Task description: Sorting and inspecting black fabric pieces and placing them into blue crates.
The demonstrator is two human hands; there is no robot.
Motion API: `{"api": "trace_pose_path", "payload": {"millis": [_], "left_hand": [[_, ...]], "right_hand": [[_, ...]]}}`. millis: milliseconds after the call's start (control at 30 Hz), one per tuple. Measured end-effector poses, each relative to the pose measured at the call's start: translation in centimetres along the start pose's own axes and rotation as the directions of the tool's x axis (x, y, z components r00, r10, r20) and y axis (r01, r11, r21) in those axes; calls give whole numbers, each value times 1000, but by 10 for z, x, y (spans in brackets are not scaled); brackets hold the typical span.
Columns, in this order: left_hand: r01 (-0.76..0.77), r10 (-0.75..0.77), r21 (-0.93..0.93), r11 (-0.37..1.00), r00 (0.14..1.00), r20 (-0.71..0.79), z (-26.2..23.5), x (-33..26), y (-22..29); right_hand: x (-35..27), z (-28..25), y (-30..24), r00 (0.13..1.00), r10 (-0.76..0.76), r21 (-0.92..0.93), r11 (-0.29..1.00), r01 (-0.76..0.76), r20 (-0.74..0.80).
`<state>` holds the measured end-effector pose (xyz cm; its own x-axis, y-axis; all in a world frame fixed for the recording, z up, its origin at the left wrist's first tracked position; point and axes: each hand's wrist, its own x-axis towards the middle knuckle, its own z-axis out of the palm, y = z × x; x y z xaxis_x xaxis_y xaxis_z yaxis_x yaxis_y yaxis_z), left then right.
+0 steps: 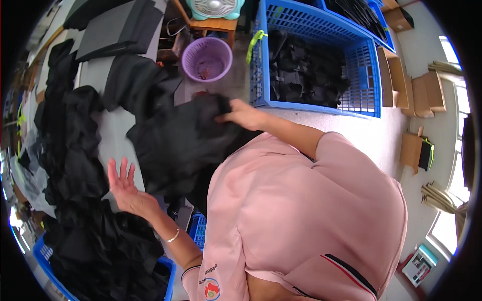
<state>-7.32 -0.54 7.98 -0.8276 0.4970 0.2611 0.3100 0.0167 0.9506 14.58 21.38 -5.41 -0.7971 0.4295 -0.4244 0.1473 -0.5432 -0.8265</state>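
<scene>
My right hand (pixel 246 114) pinches the edge of a black fabric piece (pixel 175 143), which hangs in front of my body and is blurred by motion. My left hand (pixel 131 193) is raised palm up beside the fabric with its fingers spread, and nothing is in it. Long heaps of black fabric (pixel 75 145) lie along the pale table (pixel 116 135) to the left of that hand. More black material (pixel 133 83) rests on the table beyond the piece I hold.
A large blue crate (pixel 316 105) with black pieces inside stands at the far right. Near it are a purple basket (pixel 207 75) and a fan (pixel 215 7) on a wooden stool. Another blue crate (pixel 55 273), heaped with black fabric, sits at lower left. Cardboard boxes (pixel 427 93) line the right wall.
</scene>
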Motion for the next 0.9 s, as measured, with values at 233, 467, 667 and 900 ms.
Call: {"api": "trace_pose_path", "payload": {"millis": [233,467,667,900], "left_hand": [[151,-162,462,874,987,-15,-2,-72,-66],[176,-249,589,789,968,43,7,-82,-99],[165,-121,618,769,986,-113,6,-92,-87],[573,-406,96,814,679,-612,-6,-128,-99]], "right_hand": [[-115,-203,90,783,42,278,946,170,-621],[-182,-341,128,503,125,384,805,453,-855],[-168,-386,139,432,290,485,744,459,-854],[-69,-267,95,373,-653,-747,505,-433,-659]]}}
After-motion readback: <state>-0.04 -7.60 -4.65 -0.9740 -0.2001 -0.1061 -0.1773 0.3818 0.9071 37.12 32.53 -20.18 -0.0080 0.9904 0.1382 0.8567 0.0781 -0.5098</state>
